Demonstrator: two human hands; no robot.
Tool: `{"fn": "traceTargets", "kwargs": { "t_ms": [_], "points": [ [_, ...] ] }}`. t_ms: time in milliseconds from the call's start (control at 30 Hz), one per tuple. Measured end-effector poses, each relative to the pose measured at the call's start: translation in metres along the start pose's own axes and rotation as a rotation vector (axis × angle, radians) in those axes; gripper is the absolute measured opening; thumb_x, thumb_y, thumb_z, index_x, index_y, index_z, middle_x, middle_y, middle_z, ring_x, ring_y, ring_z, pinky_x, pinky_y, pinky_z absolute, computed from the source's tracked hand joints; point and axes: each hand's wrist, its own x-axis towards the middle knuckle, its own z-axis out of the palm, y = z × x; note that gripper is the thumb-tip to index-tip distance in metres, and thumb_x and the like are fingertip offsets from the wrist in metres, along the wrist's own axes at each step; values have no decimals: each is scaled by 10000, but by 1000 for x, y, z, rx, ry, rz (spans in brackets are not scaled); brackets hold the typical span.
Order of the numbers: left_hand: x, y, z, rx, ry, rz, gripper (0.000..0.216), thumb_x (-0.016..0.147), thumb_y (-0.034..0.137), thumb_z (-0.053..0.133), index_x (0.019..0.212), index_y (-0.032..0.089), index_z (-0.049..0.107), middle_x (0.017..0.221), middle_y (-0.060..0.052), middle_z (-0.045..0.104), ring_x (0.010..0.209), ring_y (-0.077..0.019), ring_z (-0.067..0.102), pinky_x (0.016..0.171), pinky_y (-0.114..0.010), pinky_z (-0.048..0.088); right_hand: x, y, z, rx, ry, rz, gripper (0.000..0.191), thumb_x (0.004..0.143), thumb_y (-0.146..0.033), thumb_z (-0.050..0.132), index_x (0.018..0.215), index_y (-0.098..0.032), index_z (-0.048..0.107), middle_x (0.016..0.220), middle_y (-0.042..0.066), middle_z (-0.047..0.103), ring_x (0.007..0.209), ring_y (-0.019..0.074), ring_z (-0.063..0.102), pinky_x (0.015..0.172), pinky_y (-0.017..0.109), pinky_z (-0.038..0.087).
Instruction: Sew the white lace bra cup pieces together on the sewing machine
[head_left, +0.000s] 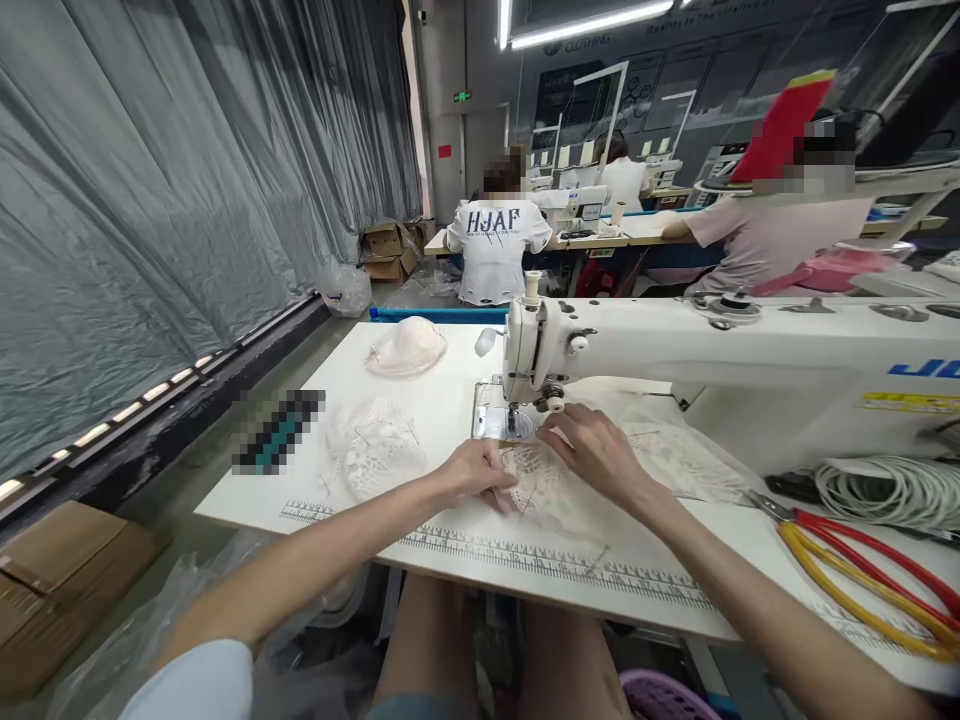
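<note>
A white lace piece [551,495] lies on the white sewing table [450,400], just in front of the sewing machine's needle and presser foot [514,418]. My left hand [476,470] pinches the lace's left edge with closed fingers. Pressed down on the lace's upper part, close to the needle, is my right hand [596,450], its fingers curled on the fabric. The white sewing machine [750,350] stretches across to the right.
A pile of lace pieces [375,450] lies left of my hands, a pink bra cup [405,347] further back. Red and yellow handled tools [862,570] and coiled white cord [885,490] sit at right. Other people work at tables behind. A grey curtain hangs at left.
</note>
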Motion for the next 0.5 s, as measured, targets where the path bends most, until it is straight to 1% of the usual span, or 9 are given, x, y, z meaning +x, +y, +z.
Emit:
{"fn": "traceTargets", "kwargs": {
  "t_ms": [100, 167, 233, 300, 333, 367, 400, 467, 500],
  "points": [
    [10, -3, -5, -7, -36, -21, 336, 617, 220, 766, 557, 154, 441, 403, 23, 537, 513, -195, 651, 499, -267, 496, -18, -11, 14, 23, -12, -109, 261, 943, -287, 394, 894, -138, 603, 932, 147, 646, 839, 238, 592, 701, 361, 459],
    [13, -2, -6, -18, -39, -29, 327, 629, 207, 758, 579, 153, 439, 413, 47, 526, 510, -184, 653, 511, -260, 503, -29, -18, 18, 56, -81, -197, 209, 940, -242, 407, 921, -148, 594, 943, 123, 644, 828, 214, 596, 699, 342, 470],
    [13, 0, -8, 5, -66, -59, 300, 680, 198, 722, 615, 156, 431, 434, 49, 533, 519, -178, 656, 524, -265, 512, -35, -19, 19, 55, -148, -237, 171, 932, -233, 438, 932, -156, 590, 949, 110, 646, 813, 209, 603, 683, 342, 480],
    [10, 2, -9, 135, -99, -78, 247, 750, 218, 662, 692, 162, 429, 469, 30, 568, 522, -178, 651, 522, -278, 510, -36, -16, 20, 28, -187, -241, 138, 909, -251, 498, 956, -162, 593, 1000, 112, 647, 857, 227, 606, 686, 355, 488],
    [8, 3, -10, 266, -81, -49, 221, 774, 237, 641, 743, 161, 436, 500, 18, 590, 521, -175, 645, 521, -284, 504, -36, -13, 20, 18, -199, -251, 138, 894, -260, 531, 970, -165, 595, 1034, 112, 645, 891, 238, 602, 697, 363, 491],
    [6, 4, -12, 438, -27, 21, 203, 792, 256, 625, 800, 157, 448, 544, 5, 614, 528, -173, 637, 524, -290, 496, -35, -11, 20, 13, -210, -267, 145, 880, -267, 556, 979, -170, 598, 1063, 111, 642, 923, 248, 596, 710, 372, 493],
    [3, 4, -13, 632, 58, 134, 191, 806, 262, 612, 858, 151, 465, 611, -10, 638, 562, -175, 634, 536, -294, 486, -34, -8, 20, 14, -217, -283, 152, 872, -274, 570, 982, -174, 602, 1088, 109, 639, 952, 256, 589, 723, 379, 494],
    [0, 1, -17, 1008, 240, 437, 131, 839, 213, 566, 940, 151, 510, 789, -41, 661, 704, -183, 630, 584, -293, 465, -33, -5, 20, 25, -216, -311, 150, 880, -285, 559, 973, -178, 609, 1121, 108, 635, 996, 263, 579, 758, 398, 493],
    [1, -2, -19, 1157, 288, 596, 98, 857, 161, 527, 955, 160, 535, 888, -49, 659, 791, -187, 617, 616, -293, 453, -32, -4, 19, 32, -213, -321, 153, 890, -290, 543, 972, -181, 613, 1136, 108, 632, 1017, 265, 575, 778, 409, 491]
  ]
}}
